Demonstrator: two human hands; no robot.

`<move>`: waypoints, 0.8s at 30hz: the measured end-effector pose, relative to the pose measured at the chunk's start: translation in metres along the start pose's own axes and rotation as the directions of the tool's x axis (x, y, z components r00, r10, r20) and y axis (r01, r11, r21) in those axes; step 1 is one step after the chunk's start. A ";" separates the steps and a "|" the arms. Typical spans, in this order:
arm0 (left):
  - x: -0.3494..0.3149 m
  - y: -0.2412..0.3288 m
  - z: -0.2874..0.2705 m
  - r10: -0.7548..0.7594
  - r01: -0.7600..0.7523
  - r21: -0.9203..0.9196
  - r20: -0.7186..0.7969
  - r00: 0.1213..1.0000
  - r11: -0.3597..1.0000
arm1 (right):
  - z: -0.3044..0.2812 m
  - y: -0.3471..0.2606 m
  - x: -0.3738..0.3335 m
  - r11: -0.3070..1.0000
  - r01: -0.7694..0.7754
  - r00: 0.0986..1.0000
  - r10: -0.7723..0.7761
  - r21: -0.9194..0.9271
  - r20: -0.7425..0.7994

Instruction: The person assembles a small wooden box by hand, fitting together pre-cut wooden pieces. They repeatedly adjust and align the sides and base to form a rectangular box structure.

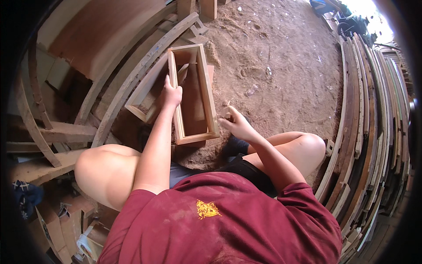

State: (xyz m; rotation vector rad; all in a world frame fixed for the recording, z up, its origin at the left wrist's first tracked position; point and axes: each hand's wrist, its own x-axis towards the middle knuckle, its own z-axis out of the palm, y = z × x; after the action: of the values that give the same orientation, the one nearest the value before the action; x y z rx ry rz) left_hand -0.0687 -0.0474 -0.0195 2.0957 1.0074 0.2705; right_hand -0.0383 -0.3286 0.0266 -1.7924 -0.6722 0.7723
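A long rectangular wooden frame (206,92), box-like and with a stepped rim, stands in front of my crossed legs. My left hand (171,93) is closed around its left side, about halfway along. Through the opening show brown inner surfaces and a slim wooden piece (182,75). Just off the frame's near right corner, my right hand (238,125) is curled with fingers pinched. Something small and pale seems to be at its fingertips, too indistinct to name. Left of the frame leans another wooden frame or box (140,112), partly hidden behind it and my left arm.
Curved wooden beams (132,81) rise along the left. Long planks (351,132) lie stacked down the right side. The sandy floor (277,57) ahead carries small scraps. Wood offcuts (66,220) lie behind my left knee, and a motorcycle (349,22) stands at the far right.
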 end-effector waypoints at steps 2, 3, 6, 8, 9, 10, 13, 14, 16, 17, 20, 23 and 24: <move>0.000 -0.003 0.000 -0.010 0.010 0.018 -0.004 1.000 1.000 | 0.003 -0.007 -0.001 0.991 -0.095 0.995 0.096 -0.091 0.006; 0.000 -0.006 -0.001 0.002 -0.002 0.017 -0.019 1.000 1.000 | 0.004 -0.004 0.001 0.978 -0.096 0.995 0.102 -0.186 0.020; -0.001 -0.004 -0.001 0.013 -0.012 0.026 -0.023 1.000 1.000 | 0.003 -0.003 -0.002 0.958 -0.178 0.977 0.198 -0.223 0.072; -0.003 -0.001 -0.002 0.003 -0.003 0.034 -0.012 1.000 0.999 | 0.002 -0.008 -0.008 0.944 -0.208 0.966 0.239 -0.257 0.098; -0.005 0.002 -0.001 -0.004 0.005 0.036 -0.002 1.000 0.999 | 0.001 -0.012 -0.014 0.927 -0.197 0.966 0.239 -0.319 0.098; -0.005 0.002 0.000 -0.010 0.010 0.038 0.007 1.000 0.999 | 0.000 -0.017 -0.017 0.907 -0.185 0.967 0.237 -0.379 0.097; 0.000 -0.005 0.002 0.029 -0.027 0.042 -0.033 0.999 0.999 | 0.009 -0.016 -0.005 0.903 -0.048 0.999 0.037 -0.428 -0.033; 0.002 -0.009 0.004 0.044 -0.041 0.046 -0.047 0.998 0.998 | 0.012 -0.016 0.000 0.890 0.002 0.995 -0.049 -0.457 -0.090; 0.002 -0.012 0.008 0.048 -0.046 0.045 -0.043 0.998 0.998 | 0.006 -0.024 -0.002 0.913 -0.029 0.999 0.041 -0.407 0.020; 0.001 -0.009 0.007 0.035 -0.033 0.056 -0.025 0.999 0.998 | 0.000 -0.031 -0.008 0.927 -0.072 0.986 0.123 -0.368 0.117; 0.003 -0.015 0.010 0.061 -0.059 0.042 -0.063 0.996 0.997 | 0.001 -0.028 -0.016 0.941 -0.067 0.975 0.132 -0.331 0.178; 0.009 -0.021 0.013 0.087 -0.084 0.045 -0.068 0.994 0.995 | 0.012 -0.013 0.001 0.939 -0.004 1.000 0.009 -0.345 0.011; 0.008 -0.017 0.013 0.092 -0.089 0.062 -0.054 0.994 0.994 | 0.014 -0.009 0.005 0.935 0.010 0.997 -0.035 -0.354 -0.063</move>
State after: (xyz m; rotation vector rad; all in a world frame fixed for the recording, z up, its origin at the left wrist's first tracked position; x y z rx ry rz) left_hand -0.0668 -0.0426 -0.0417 2.2020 0.9653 0.3510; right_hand -0.0460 -0.3138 0.0305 -2.1221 -0.8247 0.5973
